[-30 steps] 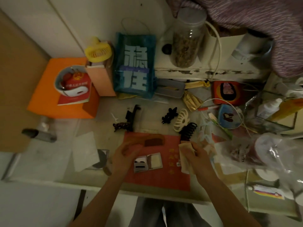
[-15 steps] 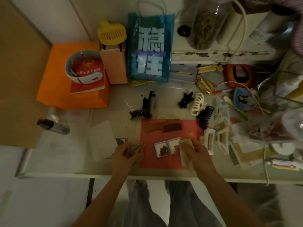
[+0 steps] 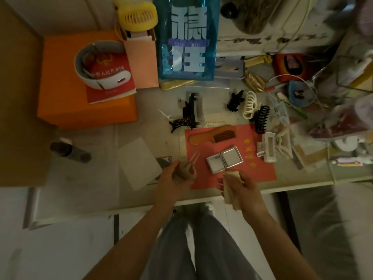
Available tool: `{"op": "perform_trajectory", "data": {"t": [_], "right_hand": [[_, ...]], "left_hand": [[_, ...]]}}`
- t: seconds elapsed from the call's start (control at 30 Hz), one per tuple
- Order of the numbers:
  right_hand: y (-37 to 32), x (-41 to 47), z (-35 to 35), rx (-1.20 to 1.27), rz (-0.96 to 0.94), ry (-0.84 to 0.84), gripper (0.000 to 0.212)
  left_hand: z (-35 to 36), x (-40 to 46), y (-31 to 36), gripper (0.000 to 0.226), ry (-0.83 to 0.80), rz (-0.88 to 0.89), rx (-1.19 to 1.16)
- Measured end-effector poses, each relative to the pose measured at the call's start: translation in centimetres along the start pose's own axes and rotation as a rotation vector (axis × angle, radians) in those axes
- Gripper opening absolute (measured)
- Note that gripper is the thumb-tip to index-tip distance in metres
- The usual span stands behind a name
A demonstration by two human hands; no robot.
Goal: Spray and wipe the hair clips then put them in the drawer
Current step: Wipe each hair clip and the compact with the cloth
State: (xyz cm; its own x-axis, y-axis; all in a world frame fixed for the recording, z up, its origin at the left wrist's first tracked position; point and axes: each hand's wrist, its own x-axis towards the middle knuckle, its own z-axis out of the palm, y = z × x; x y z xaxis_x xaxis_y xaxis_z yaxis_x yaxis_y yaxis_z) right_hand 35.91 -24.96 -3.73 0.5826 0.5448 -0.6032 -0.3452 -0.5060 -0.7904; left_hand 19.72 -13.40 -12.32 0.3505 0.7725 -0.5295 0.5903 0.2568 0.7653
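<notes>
My left hand (image 3: 174, 177) grips a beige hair clip (image 3: 192, 162) whose thin prongs point up, over the left edge of the red mat (image 3: 260, 170). A folded beige cloth (image 3: 231, 191) is held in my right hand (image 3: 245, 187) near the table's front edge. More clips lie behind the mat: a tortoiseshell clip (image 3: 179, 124), a big black clip (image 3: 191, 107), a small black clip (image 3: 235, 100), a white claw clip (image 3: 250, 105), a black claw clip (image 3: 262, 119) and a white rectangular clip (image 3: 269, 147). A dark spray bottle (image 3: 68, 151) lies on its side at the left.
On the mat lie a wooden comb (image 3: 212, 135) and an open compact mirror (image 3: 224, 159). A white paper sheet (image 3: 139, 162) sits left of my hands. An orange box (image 3: 66, 93), a blue bag (image 3: 187, 39) and clutter at the right (image 3: 323, 118) crowd the table.
Both hands have drawn back toward the table's front edge. My left hand has turned the beige clip so its prongs stand up; the cloth now hangs past the edge.
</notes>
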Motion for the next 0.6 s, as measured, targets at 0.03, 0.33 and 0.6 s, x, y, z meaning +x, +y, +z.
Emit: {"op": "perform_trajectory", "data": {"t": [0.03, 0.33, 0.6], "right_hand": [[0.1, -0.1, 0.1, 0.013, 0.004, -0.007, 0.013], [0.4, 0.7, -0.2, 0.017, 0.029, -0.018, 0.006], [0.7, 0.8, -1.0, -0.02, 0.052, -0.016, 0.007]], "left_hand": [[0.0, 0.1, -0.1, 0.079, -0.003, 0.003, 0.001], [1.4, -0.3, -0.3, 0.051, 0.091, -0.004, -0.171], [1.0, -1.5, 0.7, 0.072, 0.013, -0.058, -0.123]]}}
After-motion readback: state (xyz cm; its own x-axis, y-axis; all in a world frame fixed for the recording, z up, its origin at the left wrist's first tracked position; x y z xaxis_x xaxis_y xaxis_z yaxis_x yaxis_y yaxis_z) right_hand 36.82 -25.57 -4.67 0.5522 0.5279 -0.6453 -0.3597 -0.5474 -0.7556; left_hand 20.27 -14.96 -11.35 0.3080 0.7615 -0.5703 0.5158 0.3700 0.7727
